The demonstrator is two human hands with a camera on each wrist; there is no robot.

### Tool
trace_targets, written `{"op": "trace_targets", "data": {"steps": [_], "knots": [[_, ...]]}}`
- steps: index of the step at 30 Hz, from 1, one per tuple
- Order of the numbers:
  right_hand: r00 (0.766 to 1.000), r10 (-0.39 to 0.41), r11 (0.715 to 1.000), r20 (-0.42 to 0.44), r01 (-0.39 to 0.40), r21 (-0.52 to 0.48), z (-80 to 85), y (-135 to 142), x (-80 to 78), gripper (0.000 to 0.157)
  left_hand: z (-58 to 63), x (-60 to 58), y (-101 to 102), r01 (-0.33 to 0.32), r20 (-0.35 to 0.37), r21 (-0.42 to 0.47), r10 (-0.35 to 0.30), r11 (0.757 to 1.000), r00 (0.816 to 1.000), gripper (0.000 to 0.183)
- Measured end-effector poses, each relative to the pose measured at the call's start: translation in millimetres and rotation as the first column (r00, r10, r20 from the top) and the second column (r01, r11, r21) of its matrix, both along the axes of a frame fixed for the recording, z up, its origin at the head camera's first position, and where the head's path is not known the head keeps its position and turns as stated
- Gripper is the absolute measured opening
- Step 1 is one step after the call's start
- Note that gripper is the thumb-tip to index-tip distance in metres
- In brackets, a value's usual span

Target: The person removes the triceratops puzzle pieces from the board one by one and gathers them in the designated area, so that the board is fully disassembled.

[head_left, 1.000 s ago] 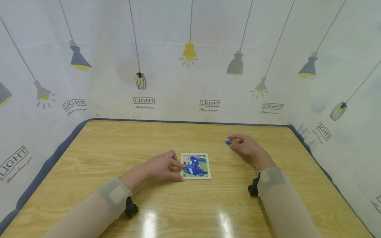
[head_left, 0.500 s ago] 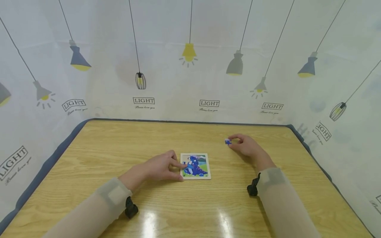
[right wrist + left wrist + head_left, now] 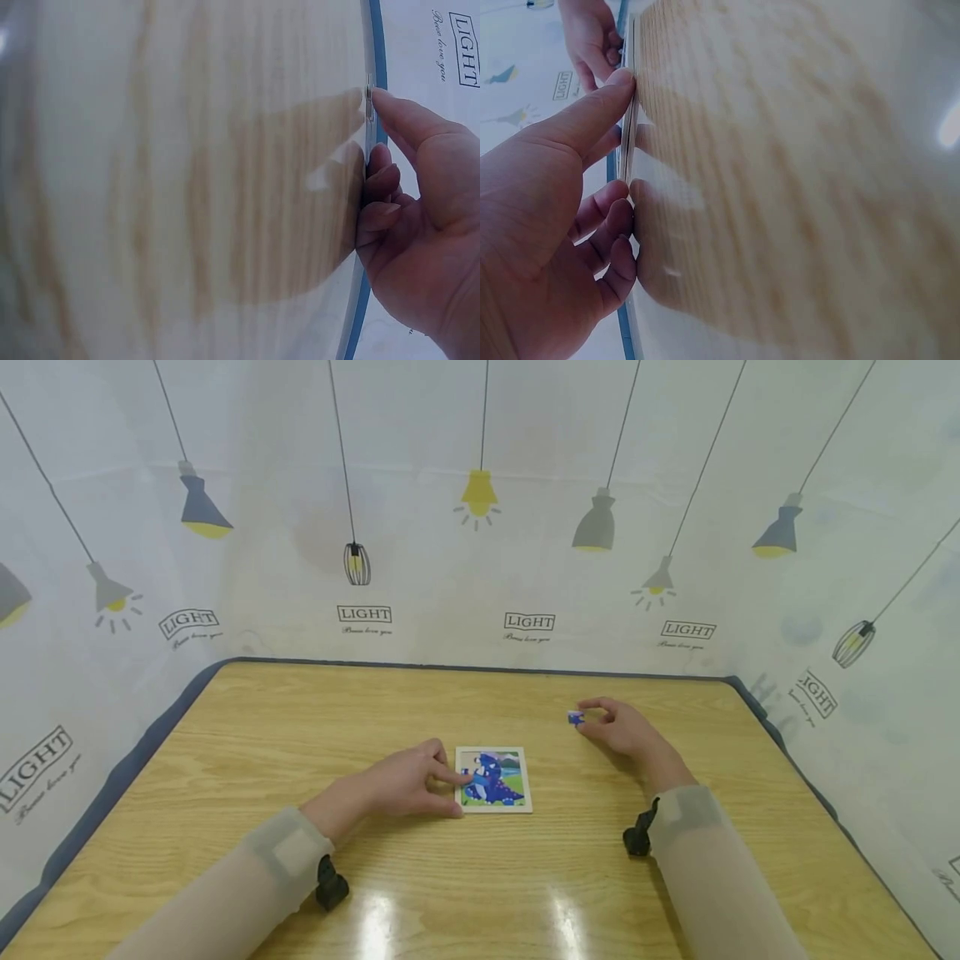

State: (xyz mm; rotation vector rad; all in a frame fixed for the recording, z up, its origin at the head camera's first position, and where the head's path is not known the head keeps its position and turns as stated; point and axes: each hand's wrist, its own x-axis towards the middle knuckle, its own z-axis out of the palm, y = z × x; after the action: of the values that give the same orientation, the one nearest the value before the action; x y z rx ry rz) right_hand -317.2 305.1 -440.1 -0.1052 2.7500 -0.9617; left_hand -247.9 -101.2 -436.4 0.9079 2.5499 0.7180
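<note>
In the head view a square dinosaur jigsaw puzzle (image 3: 498, 785) lies flat in its pale frame near the middle of the table. A pale gap shows at its upper left. My left hand (image 3: 405, 781) rests at the puzzle's left side, its index finger straight on the picture and its thumb at the near left corner. The left wrist view shows the frame edge-on as a thin board (image 3: 628, 105). Farther right, my right hand (image 3: 626, 731) pinches a small blue-and-white puzzle piece (image 3: 575, 717) between thumb and index finger, low at the table. The right wrist view shows this piece (image 3: 370, 109) edge-on.
The wooden table (image 3: 360, 702) has a dark blue edge along its back and sides. Behind it hangs a white curtain (image 3: 420, 527) printed with lamps. A black wrist camera (image 3: 330, 885) is strapped at the left sleeve, another camera (image 3: 639, 835) at the right.
</note>
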Motion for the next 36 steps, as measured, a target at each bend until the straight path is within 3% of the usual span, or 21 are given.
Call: {"op": "trace_targets", "data": {"steps": [8,13,22,29,36], "knots": [[1.0,0.014,0.999,-0.014,-0.015,-0.042,5.2,0,5.3,0.059,0.9,0.4,-1,0.013,-0.017,0.003,-0.013,1.0,1.0,0.055],[0.998,0.054,0.991,-0.035,-0.058,-0.12,11.0,-8,13.4,0.051,-0.1,-0.5,-1,0.031,-0.03,0.012,-0.03,0.999,0.999,0.055],[0.979,0.204,0.964,-0.027,-0.206,-0.166,23.9,-63,29.4,0.037,-0.7,-3.1,-1,0.036,-0.03,0.003,-0.036,0.999,0.999,0.055],[0.944,0.33,0.93,0.023,-0.321,-0.177,25.2,-102,31.3,0.031,-1.5,-3.9,-4,0.036,-0.029,0.007,-0.035,0.999,0.999,0.053],[0.937,0.349,0.931,0.01,-0.345,-0.116,19.2,-117,29.4,0.023,-1.5,-4.6,-3,0.032,-0.021,0.011,-0.031,0.999,0.999,0.053]]}}
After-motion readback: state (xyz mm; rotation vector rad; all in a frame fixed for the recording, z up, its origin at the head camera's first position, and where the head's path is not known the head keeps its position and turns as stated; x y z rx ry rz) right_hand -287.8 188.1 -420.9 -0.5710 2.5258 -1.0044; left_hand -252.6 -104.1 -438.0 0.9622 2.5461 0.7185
